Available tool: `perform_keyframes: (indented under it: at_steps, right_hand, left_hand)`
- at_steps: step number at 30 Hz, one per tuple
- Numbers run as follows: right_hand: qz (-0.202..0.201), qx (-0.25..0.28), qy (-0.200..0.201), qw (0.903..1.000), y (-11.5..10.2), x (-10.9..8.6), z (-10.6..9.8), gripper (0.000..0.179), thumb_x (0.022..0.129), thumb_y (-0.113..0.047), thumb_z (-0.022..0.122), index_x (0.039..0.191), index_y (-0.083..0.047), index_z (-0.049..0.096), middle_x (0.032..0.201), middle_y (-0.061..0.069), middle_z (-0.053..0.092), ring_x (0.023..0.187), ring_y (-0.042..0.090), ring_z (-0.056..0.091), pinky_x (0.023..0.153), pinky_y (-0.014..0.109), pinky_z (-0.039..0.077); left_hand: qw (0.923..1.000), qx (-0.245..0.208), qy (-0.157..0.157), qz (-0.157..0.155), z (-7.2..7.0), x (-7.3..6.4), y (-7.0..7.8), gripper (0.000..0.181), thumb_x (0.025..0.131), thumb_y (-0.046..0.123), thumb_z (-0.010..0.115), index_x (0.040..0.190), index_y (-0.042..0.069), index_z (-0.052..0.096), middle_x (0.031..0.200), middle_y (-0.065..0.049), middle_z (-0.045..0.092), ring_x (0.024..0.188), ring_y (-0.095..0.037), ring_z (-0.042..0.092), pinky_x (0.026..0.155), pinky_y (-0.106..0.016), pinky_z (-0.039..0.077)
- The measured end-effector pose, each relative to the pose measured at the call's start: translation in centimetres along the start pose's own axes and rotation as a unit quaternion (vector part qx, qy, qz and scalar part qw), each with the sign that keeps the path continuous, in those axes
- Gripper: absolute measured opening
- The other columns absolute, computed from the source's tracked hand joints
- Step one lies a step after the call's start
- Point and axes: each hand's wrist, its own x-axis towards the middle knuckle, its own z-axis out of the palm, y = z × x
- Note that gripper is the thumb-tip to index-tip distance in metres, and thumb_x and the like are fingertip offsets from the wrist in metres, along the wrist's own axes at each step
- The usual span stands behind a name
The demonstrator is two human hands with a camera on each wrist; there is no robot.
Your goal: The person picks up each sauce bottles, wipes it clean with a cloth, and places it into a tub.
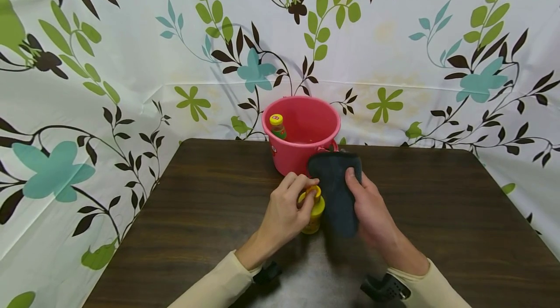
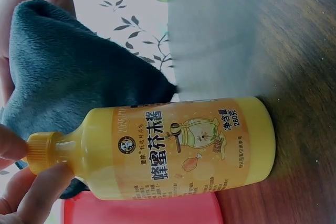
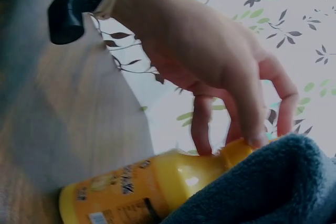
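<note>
Pinching the upright yellow plastic squeeze bottle [image 1: 311, 224] by its cap, the left hand's [image 1: 289, 205] grip steadies it before the round pink plastic bucket [image 1: 284, 156] near the brown wooden counter's [image 1: 218, 191] far edge. The right hand's [image 1: 375, 211] grip is clamped on a dark teal plush cloth [image 1: 336, 196] just beside it; with only the narrow top held, a hard push from the cloth could tip the bottle.

Hands [image 1: 286, 203] hold yel. btl [image 1: 316, 212], cloth [image 1: 336, 194].
</note>
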Motion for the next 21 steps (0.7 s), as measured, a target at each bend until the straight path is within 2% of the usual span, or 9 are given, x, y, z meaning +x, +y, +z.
perform_keyframes:
  at_steps: [4, 8, 10, 13, 16, 18, 21]
  right_hand:
    - [-0.008, -0.011, 0.017, 0.9998, -0.4, -0.1, -0.4, 0.063, 0.110, -0.059, 0.037, 0.157, -0.017, 0.037, 0.125, -0.002, 0.061, 0.109, 0.015, 0.065, 0.088, 0.033, 0.060]
    - [-0.015, -0.027, 0.035, 0.9989, -0.3, -0.1, -0.7, 0.062, 0.110, -0.059, 0.036, 0.157, -0.018, 0.038, 0.123, -0.002, 0.059, 0.106, 0.014, 0.063, 0.085, 0.032, 0.059]
    - [-0.022, -0.039, 0.040, 0.9982, -0.1, 0.0, -1.0, 0.063, 0.110, -0.059, 0.035, 0.160, -0.022, 0.036, 0.127, -0.001, 0.057, 0.107, 0.014, 0.062, 0.084, 0.032, 0.058]
    - [-0.044, -0.059, 0.037, 0.9966, 0.6, 0.2, -1.3, 0.062, 0.110, -0.058, 0.035, 0.166, -0.030, 0.032, 0.147, -0.001, 0.051, 0.120, 0.014, 0.056, 0.089, 0.028, 0.055]
    - [-0.070, -0.087, 0.033, 0.9931, 1.6, 0.6, -1.4, 0.059, 0.112, -0.055, 0.034, 0.168, -0.036, 0.028, 0.167, -0.005, 0.037, 0.136, 0.014, 0.044, 0.097, 0.023, 0.049]
    - [-0.077, -0.098, 0.027, 0.9919, 2.4, 0.7, -1.3, 0.057, 0.113, -0.053, 0.034, 0.167, -0.037, 0.031, 0.170, -0.006, 0.034, 0.138, 0.015, 0.043, 0.099, 0.022, 0.048]
    - [-0.071, -0.092, 0.004, 0.9932, 3.7, 0.6, -0.7, 0.054, 0.114, -0.049, 0.034, 0.165, -0.034, 0.035, 0.164, -0.001, 0.041, 0.129, 0.017, 0.052, 0.096, 0.025, 0.052]
  left_hand:
    - [1.0000, -0.002, 0.006, 0.005, 0.1, -0.1, -0.1, 0.017, 0.092, 0.004, 0.076, 0.108, 0.006, 0.074, 0.095, -0.006, 0.067, 0.073, -0.010, 0.051, 0.060, -0.012, 0.043]
    - [1.0000, -0.003, 0.007, 0.006, 0.1, -0.1, -0.2, 0.017, 0.091, 0.004, 0.076, 0.108, 0.006, 0.074, 0.094, -0.006, 0.067, 0.073, -0.009, 0.050, 0.061, -0.012, 0.043]
    - [1.0000, -0.004, 0.005, 0.004, 0.1, -0.1, -0.2, 0.017, 0.092, 0.004, 0.076, 0.109, 0.006, 0.074, 0.095, -0.006, 0.067, 0.073, -0.009, 0.050, 0.061, -0.011, 0.044]
    - [1.0000, -0.007, 0.002, 0.001, 0.0, -0.1, -0.2, 0.018, 0.093, 0.004, 0.075, 0.110, 0.008, 0.073, 0.095, -0.006, 0.067, 0.073, -0.010, 0.051, 0.061, -0.011, 0.045]
    - [0.9999, -0.012, -0.002, -0.002, 0.0, -0.1, -0.1, 0.018, 0.093, 0.005, 0.076, 0.110, 0.007, 0.074, 0.095, -0.006, 0.067, 0.073, -0.011, 0.051, 0.061, -0.012, 0.046]
    - [0.9999, -0.014, -0.002, -0.002, 0.0, -0.1, -0.2, 0.018, 0.093, 0.005, 0.076, 0.110, 0.006, 0.074, 0.095, -0.006, 0.067, 0.073, -0.011, 0.052, 0.061, -0.014, 0.048]
    - [0.9999, -0.013, 0.003, 0.002, 0.0, -0.2, -0.2, 0.018, 0.093, 0.004, 0.076, 0.110, 0.005, 0.074, 0.094, -0.007, 0.066, 0.073, -0.010, 0.052, 0.061, -0.015, 0.048]
